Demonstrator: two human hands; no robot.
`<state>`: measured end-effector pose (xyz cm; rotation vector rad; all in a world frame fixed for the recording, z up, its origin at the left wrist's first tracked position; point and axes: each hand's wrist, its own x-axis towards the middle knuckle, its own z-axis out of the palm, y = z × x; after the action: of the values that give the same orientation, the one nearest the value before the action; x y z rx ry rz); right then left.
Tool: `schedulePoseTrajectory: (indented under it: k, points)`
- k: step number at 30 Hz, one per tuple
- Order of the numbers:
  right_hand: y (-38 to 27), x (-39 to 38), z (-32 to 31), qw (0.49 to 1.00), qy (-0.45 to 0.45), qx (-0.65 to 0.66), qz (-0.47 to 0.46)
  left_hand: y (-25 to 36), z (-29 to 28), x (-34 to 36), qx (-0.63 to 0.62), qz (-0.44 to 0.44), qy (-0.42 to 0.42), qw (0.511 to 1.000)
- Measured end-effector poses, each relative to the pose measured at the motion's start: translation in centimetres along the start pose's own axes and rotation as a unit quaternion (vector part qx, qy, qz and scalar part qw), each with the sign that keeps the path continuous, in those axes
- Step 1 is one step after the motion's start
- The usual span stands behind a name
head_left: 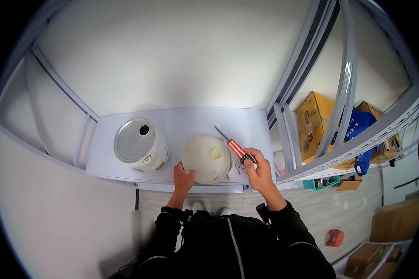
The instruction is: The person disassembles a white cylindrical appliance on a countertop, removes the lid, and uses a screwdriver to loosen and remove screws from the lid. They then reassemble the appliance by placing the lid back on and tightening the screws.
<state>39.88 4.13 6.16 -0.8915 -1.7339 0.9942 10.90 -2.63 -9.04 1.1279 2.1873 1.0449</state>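
My right hand (259,171) grips a screwdriver (238,149) by its red-and-white striped handle with a dark, white-dotted end. Its metal shaft points up and to the left, above the shelf and clear of any screw that I can see. A round, off-white plastic part (201,160) with a small raised knob on top lies near the shelf's front edge. My left hand (184,178) holds it at its left front rim, thumb on top and fingers partly hidden. To the left stands a white cylindrical housing (156,155) with a grey metal disc on top and a dark round hole.
The white shelf (186,118) has grey metal uprights at both sides. Small pieces lie beside my right hand, too small to make out. Cardboard boxes (314,122) and a blue bag (360,123) sit at the right. A green bin (322,182) and a red stool (335,238) are lower down.
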Motion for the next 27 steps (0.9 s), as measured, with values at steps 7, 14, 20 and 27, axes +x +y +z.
schedulePoseTrajectory:
  k: [7, 14, 20, 27]
  points:
    - [-0.3, -0.3, 0.2, 1.000, -0.015, 0.021, -0.008, -1.7, 0.8, -0.4, 0.048, 0.014, 0.024, 0.998]
    - [-1.0, 0.2, -0.2, 0.998, -0.047, 0.008, -0.050, 0.0, 0.3, -2.5, 0.065, -0.003, 0.061, 0.996]
    - [-2.0, 1.1, 0.9, 0.989, -0.098, 0.099, -0.045, 5.3, -5.0, -4.0, -0.010, 0.153, 0.111, 0.982]
    - [-7.6, 3.3, 4.4, 0.983, -0.111, 0.006, -0.144, 6.6, -15.4, -0.7, 0.107, 0.336, 0.319, 0.880]
